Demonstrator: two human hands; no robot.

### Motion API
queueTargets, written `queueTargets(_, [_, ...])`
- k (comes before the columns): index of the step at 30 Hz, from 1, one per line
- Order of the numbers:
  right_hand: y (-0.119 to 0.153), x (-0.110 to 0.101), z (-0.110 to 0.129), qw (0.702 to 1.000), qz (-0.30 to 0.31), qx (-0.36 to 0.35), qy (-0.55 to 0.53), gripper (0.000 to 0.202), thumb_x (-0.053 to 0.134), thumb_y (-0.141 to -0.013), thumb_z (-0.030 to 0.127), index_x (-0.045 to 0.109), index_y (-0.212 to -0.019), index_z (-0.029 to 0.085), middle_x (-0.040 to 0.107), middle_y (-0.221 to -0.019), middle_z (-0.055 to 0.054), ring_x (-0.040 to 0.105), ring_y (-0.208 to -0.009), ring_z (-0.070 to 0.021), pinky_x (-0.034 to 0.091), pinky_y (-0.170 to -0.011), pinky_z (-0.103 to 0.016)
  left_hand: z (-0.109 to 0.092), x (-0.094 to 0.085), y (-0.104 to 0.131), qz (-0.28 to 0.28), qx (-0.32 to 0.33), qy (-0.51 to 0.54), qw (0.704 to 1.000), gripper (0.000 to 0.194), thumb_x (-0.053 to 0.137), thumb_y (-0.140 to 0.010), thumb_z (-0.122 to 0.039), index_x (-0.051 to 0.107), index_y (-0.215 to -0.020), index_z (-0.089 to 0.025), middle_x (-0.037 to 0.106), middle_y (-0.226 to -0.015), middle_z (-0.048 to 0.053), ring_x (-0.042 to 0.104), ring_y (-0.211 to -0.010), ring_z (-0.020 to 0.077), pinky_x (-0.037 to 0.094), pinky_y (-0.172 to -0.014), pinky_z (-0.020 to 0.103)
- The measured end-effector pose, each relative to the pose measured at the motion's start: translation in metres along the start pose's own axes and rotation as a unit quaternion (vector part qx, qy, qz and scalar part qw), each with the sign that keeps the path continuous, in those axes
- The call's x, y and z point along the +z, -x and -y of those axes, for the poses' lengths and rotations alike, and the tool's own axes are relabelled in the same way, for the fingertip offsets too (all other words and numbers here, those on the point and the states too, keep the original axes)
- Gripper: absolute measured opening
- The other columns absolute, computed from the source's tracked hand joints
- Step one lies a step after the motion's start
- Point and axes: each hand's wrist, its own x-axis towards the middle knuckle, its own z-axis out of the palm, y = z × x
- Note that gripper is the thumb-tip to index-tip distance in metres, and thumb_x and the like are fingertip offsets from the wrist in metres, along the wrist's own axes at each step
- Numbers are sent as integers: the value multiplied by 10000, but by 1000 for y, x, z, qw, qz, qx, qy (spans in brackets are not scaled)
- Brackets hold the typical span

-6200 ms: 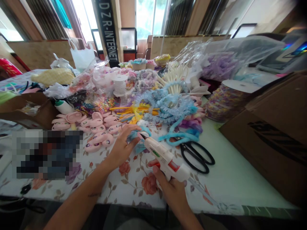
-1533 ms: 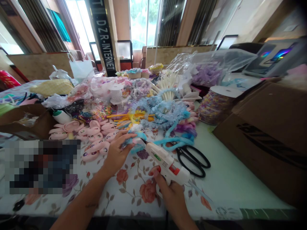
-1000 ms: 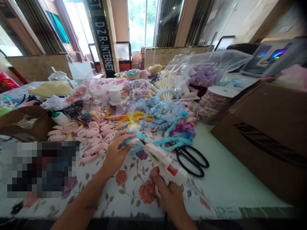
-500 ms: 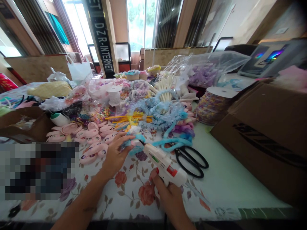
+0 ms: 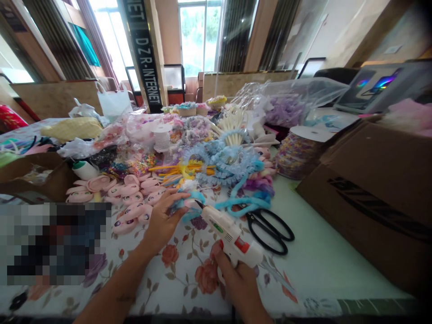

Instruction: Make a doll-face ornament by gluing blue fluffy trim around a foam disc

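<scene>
My right hand [image 5: 236,274] is wrapped round the handle of a white hot glue gun [image 5: 229,236] with a red patch on its side. Its dark nozzle points up and left, right by a small pale doll head-like piece with fluffy blue trim [image 5: 197,196]. That piece is pinched in the fingers of my left hand [image 5: 167,213], which hide part of it. I cannot tell whether the nozzle touches it. A strand of blue fuzzy chenille [image 5: 241,202] lies to the right, beside black-handled scissors [image 5: 272,231]. Several pink doll faces with painted eyes [image 5: 133,216] lie left of my left hand.
Blue ruffled lace [image 5: 229,162], yellow sticks [image 5: 182,168] and bagged trims are heaped beyond my hands. A large cardboard box [image 5: 371,189] stands at the right, near a spool of multicoloured yarn [image 5: 299,153]. A smaller open box [image 5: 50,177] sits at the left on the flowered tablecloth [image 5: 162,283].
The view has tilted slightly, so the table sits a little lower. The glue gun's dark nozzle shows more plainly beside the blue-trimmed piece. Both hands keep their holds.
</scene>
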Motion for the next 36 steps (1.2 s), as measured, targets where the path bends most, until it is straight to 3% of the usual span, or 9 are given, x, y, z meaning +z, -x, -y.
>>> queueTargets(9, [1, -3, 5, 994, -74, -15, 83, 411, 603, -742, 607, 633, -689, 201, 633, -507, -25, 638, -558, -214, 530, -571, -295, 6, -1, 1, -23, -82, 71, 994, 277, 722, -761, -319, 693, -1031, -263, 619, -1137, 42, 524, -1162, 234, 411, -962, 311])
queueTargets(13, [1, -6, -7, 988, -85, -17, 126, 351, 641, -734, 551, 621, -615, 221, 650, -549, -38, 645, -603, -236, 542, -604, -322, 10, 1, 1, -37, -115, 137, 983, 314, 740, -740, -303, 690, -1046, -250, 626, -1125, 45, 575, -1089, 225, 462, -890, 295])
queueTargets(16, [2, -4, -7, 984, -118, -10, 132, 266, 650, -753, 498, 670, -712, 236, 673, -594, -42, 652, -625, -242, 552, -595, -324, 10, 3, 0, -48, -147, 187, 970, 377, 761, -713, -305, 682, -1072, -223, 645, -1106, 58, 622, -978, 210, 503, -808, 284])
queueTargets(19, [5, 4, -1, 994, -83, 5, 64, 282, 611, -795, 511, 676, -799, 237, 658, -539, -25, 639, -529, -221, 544, -521, -311, 6, 3, -1, -62, -183, 226, 955, 459, 795, -665, -311, 673, -1090, -189, 668, -1073, 68, 647, -884, 192, 526, -745, 268])
queueTargets(23, [4, -3, 2, 1000, -18, -13, 12, 374, 596, -787, 551, 660, -707, 192, 586, -432, -1, 567, -409, -168, 501, -483, -287, -1, 0, -4, -112, -216, 272, 931, 554, 829, -615, -304, 652, -1129, -197, 700, -965, 29, 654, -831, 151, 541, -751, 235])
queueTargets(25, [0, -26, 5, 997, -63, -25, 29, 366, 638, -739, 527, 677, -770, 165, 599, -462, 2, 547, -414, -155, 443, -433, -262, -2, -2, -7, -155, -216, 249, 931, 532, 835, -607, -291, 667, -1105, -212, 703, -948, 4, 641, -808, 111, 527, -734, 172])
queueTargets(28, [-9, -88, 19, 982, -169, -45, 78, 431, 614, -724, 524, 678, -907, 139, 598, -462, 8, 536, -401, -161, 396, -400, -255, -3, -5, -10, -183, -214, 243, 928, 490, 827, -615, -293, 683, -1079, -230, 700, -961, -13, 632, -808, 100, 522, -729, 151])
queueTargets(32, [-31, -180, 39, 912, -282, 13, 298, 349, 538, -761, 471, 676, -758, 151, 585, -431, -13, 557, -396, -191, 455, -482, -302, -6, -4, -11, -186, -213, 232, 931, 454, 824, -602, -282, 701, -1034, -217, 703, -946, -3, 637, -825, 137, 542, -753, 205])
queueTargets(36, [-68, -226, 38, 843, -260, -18, 470, 328, 517, -783, 393, 690, -916, 148, 728, -851, -120, 694, -871, -277, 491, -765, -317, -6, -4, -12, -189, -215, 234, 929, 455, 823, -589, -272, 701, -1024, -212, 700, -915, -2, 632, -809, 148, 545, -752, 235])
